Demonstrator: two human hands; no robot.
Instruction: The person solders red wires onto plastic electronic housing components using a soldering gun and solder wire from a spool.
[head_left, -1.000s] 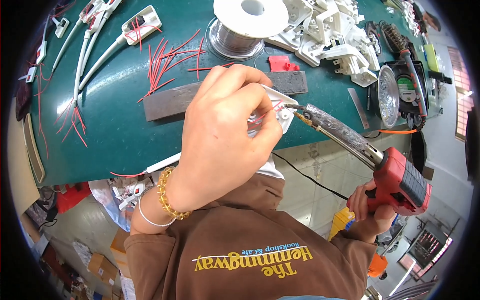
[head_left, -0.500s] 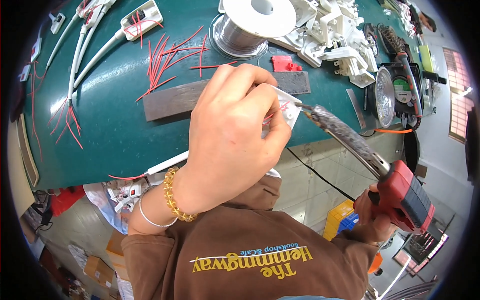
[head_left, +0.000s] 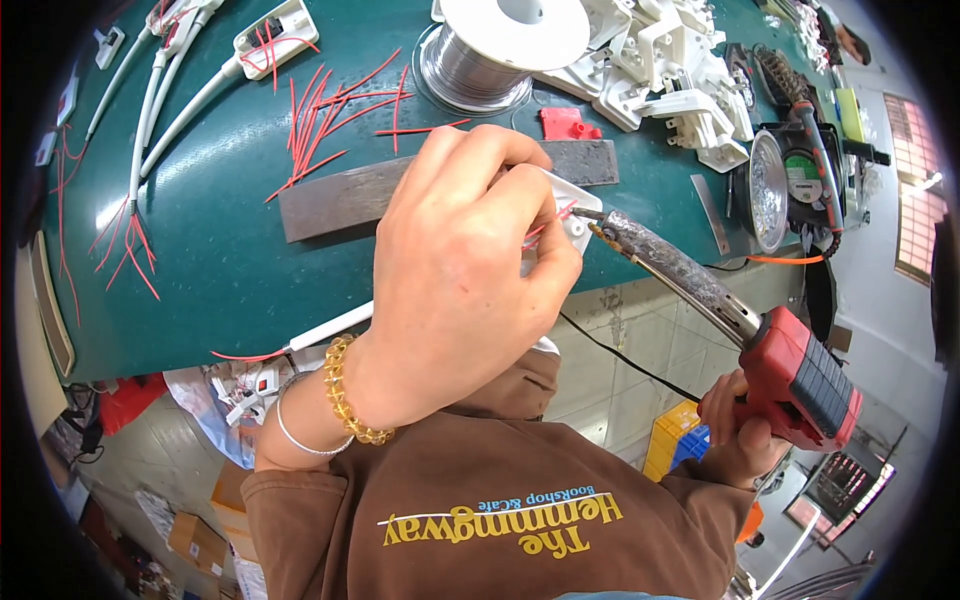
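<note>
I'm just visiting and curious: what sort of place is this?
Most likely a small electronics assembly workshop. The right hand holds a soldering iron to a white part held in the left hand, and a solder spool and cut red wires lie on the green bench.

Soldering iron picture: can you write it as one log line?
left hand: holds small white part with red wire | right hand: grips red soldering iron, tip at part | near: solder spool, green table

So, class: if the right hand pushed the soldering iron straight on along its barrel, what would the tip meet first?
Most likely the small white plastic part with red wire that the left hand holds; the soldering iron tip in the right hand already looks at it, though depth is unclear.
</note>
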